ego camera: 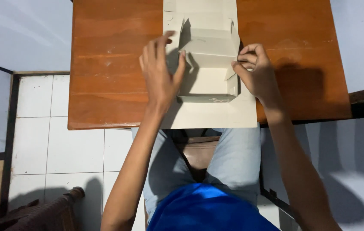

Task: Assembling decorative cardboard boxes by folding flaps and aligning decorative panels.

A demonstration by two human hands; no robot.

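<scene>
Seen from above, a seated person works a pale grey cardboard box [209, 68] that lies half-folded at the upper centre of the frame, on a reddish-brown wooden table [109, 85]. The left hand [160, 72], just left of centre, is spread open with its fingers loose, the thumb tip resting against the box's raised left wall. The right hand [254, 70], right of centre, has its fingers curled in, pinching the edge of the box's right side flap between thumb and fingertips. The box's side walls stand upright while its flat bottom sheet stretches toward the near edge of the table and slightly overhangs it. Below the table, at lower centre, show the person's light blue jeans [237, 158] and bright blue shirt [207, 209]. White floor tiles [57, 145] fill the left of the frame, and a dark brown object [40, 214] sits in the lower left corner.
</scene>
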